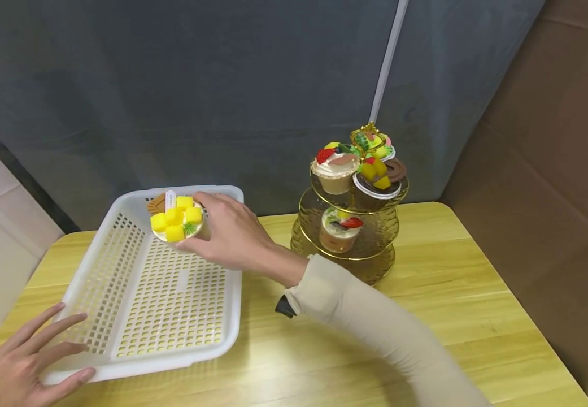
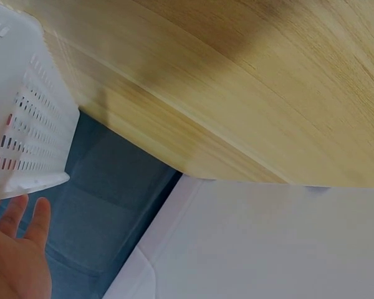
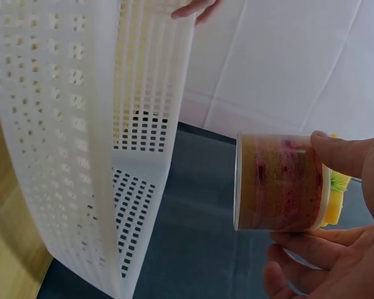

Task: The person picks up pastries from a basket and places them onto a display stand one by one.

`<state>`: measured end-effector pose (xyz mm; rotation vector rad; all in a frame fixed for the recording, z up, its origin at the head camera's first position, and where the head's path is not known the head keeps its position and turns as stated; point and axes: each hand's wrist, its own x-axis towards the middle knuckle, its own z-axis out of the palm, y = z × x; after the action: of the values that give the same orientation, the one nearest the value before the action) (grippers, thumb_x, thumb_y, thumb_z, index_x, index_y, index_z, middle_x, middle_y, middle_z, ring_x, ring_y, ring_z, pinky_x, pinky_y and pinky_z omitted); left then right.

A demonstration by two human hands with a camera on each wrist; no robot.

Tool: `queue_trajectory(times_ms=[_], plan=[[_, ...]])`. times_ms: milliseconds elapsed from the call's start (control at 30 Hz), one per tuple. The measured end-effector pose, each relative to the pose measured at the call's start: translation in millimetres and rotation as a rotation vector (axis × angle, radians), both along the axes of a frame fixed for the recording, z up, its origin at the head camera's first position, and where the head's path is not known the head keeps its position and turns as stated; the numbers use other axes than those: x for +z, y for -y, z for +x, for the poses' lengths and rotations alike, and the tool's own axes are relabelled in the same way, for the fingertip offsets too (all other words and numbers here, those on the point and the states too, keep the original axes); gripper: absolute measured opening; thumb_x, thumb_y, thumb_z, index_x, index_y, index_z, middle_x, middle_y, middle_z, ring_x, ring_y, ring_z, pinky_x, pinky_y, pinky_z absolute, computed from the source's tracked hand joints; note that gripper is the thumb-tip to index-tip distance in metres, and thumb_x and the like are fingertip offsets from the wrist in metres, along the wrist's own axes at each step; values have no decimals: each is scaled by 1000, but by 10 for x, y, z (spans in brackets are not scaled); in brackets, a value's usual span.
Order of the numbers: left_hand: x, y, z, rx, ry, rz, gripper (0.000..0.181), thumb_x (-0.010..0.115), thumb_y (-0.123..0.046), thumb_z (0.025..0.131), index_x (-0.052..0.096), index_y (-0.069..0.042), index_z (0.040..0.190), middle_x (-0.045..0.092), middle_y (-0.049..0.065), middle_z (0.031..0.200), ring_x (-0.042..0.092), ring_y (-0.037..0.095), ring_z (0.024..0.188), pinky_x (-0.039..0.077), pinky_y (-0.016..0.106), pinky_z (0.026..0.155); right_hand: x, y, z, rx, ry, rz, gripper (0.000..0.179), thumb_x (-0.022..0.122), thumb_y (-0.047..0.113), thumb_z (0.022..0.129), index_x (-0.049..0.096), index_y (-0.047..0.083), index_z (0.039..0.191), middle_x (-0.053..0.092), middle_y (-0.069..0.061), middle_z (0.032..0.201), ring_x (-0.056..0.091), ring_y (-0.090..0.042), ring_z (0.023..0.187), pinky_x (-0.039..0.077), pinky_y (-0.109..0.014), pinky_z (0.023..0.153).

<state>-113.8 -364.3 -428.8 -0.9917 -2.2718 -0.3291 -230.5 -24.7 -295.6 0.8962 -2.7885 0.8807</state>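
My right hand [image 1: 232,229] grips a cake cup [image 1: 175,219] topped with yellow mango-like cubes, a biscuit and a small tag, held above the white perforated basket [image 1: 238,316]. Thumb and fingers close around the cup's upper side in the right wrist view, where its clear wall shows pinkish-brown layers [image 3: 280,180]. At the basket's near left corner my left hand [image 1: 24,359] has its fingers spread over the rim. In the left wrist view the left fingers [image 2: 37,224] lie extended beside the basket's edge. I see no cake inside the basket.
A three-tier amber stand [image 1: 344,257] with gold rims is right of the basket. Its top tier bears a strawberry cream cup [image 1: 335,172], a chocolate cup [image 1: 377,189] and another behind; a further cup [image 1: 338,237] sits lower. A dark curtain [image 1: 197,102] backs the wooden table [image 1: 441,294].
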Motion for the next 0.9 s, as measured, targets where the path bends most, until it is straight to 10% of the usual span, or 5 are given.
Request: queue_trajectory(times_ms=[900], plan=[[3,-81,38,98,15,38,75,45,-76,90,66,-8,66,29,-28,149,19,5,147,13,15,116,-150,-1199,567,55,-88,-186,77,87,33,76,54,8,140,57,-5,140,52,-19,130,41,-38,107]])
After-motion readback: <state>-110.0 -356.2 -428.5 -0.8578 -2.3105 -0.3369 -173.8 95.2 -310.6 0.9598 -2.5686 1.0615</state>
